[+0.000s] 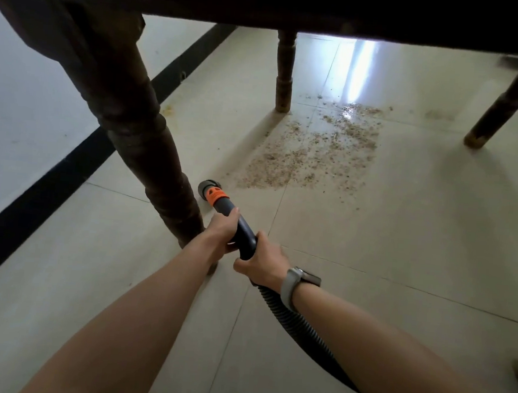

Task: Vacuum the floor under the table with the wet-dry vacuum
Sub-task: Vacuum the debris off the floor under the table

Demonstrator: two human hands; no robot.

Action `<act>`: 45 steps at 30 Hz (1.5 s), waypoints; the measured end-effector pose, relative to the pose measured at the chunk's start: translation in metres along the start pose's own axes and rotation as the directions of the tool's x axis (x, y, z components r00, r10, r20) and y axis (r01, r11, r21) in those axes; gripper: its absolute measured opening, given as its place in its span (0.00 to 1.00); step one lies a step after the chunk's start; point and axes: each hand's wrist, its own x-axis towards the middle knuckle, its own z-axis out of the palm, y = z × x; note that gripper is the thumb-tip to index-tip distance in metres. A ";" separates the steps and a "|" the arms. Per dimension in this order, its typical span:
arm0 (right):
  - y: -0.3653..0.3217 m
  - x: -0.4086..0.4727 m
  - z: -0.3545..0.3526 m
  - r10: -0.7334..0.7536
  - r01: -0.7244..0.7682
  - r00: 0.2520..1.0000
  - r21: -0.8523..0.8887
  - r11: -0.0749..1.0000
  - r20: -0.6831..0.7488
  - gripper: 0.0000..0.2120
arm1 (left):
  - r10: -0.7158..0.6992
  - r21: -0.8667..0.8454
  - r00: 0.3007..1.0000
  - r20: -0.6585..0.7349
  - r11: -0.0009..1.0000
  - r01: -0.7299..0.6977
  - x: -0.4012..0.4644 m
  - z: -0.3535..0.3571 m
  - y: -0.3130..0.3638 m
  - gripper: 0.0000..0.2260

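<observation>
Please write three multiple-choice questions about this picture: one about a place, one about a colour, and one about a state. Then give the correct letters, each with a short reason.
1. Where does the debris lie?
A. ahead of the nozzle, under the table
B. behind the person
C. on the tabletop

2. What colour is the collar behind the nozzle?
A. green
B. orange
C. white

3. How is the vacuum handle held?
A. by one hand
B. by both hands
C. by no hand

Answers: 1 A, the crumbs spread on the floor between the table legs. 2 B, the ring is bright orange. 3 B, the left hand and right hand both grip it.
</observation>
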 end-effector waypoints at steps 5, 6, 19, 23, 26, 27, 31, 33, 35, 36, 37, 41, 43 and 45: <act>0.013 -0.008 -0.008 0.032 -0.031 0.999 0.029 0.999 -0.034 0.15 | 0.008 0.040 0.996 0.089 0.999 -0.011 -0.008 0.015 0.002 0.23; 0.015 -0.009 -0.011 0.039 -0.037 0.998 0.043 0.998 -0.043 0.15 | 0.012 0.044 0.995 0.097 0.999 -0.017 -0.010 0.019 0.003 0.24; 0.032 -0.017 -0.021 0.057 -0.054 0.995 0.038 0.998 -0.078 0.15 | 0.017 0.069 0.988 0.152 0.997 -0.027 -0.010 0.043 -0.006 0.26; 0.037 -0.019 -0.019 0.082 -0.075 0.990 0.057 0.996 -0.117 0.14 | 0.027 0.105 0.985 0.170 0.993 -0.046 -0.014 0.049 -0.009 0.26; 0.044 -0.022 -0.016 0.109 -0.100 0.983 0.066 0.993 -0.150 0.14 | 0.044 0.141 0.982 0.184 0.987 -0.071 -0.018 0.055 -0.013 0.25; 0.047 -0.023 -0.016 0.115 -0.106 0.980 0.064 0.992 -0.161 0.14 | 0.049 0.145 0.980 0.194 0.986 -0.078 -0.019 0.058 -0.014 0.25; 0.055 -0.025 -0.020 0.135 -0.119 0.973 0.091 0.989 -0.187 0.14 | 0.068 0.150 0.970 0.232 0.983 -0.105 -0.023 0.067 -0.013 0.24; 0.057 -0.026 -0.021 0.140 -0.122 0.971 0.103 0.987 -0.191 0.14 | 0.081 0.147 0.967 0.243 0.982 -0.119 -0.024 0.071 -0.013 0.24; 0.060 -0.028 -0.021 0.150 -0.132 0.967 0.099 0.986 -0.204 0.14 | 0.091 0.146 0.965 0.246 0.981 -0.130 -0.025 0.075 -0.015 0.23; 0.061 -0.030 -0.022 0.156 -0.138 0.966 0.101 0.985 -0.207 0.14 | 0.096 0.148 0.964 0.247 0.980 -0.135 -0.026 0.077 -0.015 0.23; 0.062 -0.031 -0.022 0.161 -0.141 0.964 0.108 0.984 -0.210 0.14 | 0.100 0.148 0.963 0.250 0.979 -0.140 -0.026 0.079 -0.016 0.22; 0.067 -0.034 -0.025 0.180 -0.151 0.954 0.135 0.979 -0.240 0.15 | 0.106 0.158 0.959 0.263 0.976 -0.152 -0.028 0.089 -0.016 0.21; 0.070 -0.037 -0.027 0.194 -0.161 0.949 0.148 0.976 -0.249 0.15 | 0.101 0.165 0.956 0.276 0.975 -0.150 -0.029 0.094 -0.017 0.21; 0.073 -0.040 -0.030 0.211 -0.173 0.944 0.163 0.971 -0.254 0.16 | 0.100 0.170 0.951 0.293 0.973 -0.154 -0.030 0.100 -0.017 0.21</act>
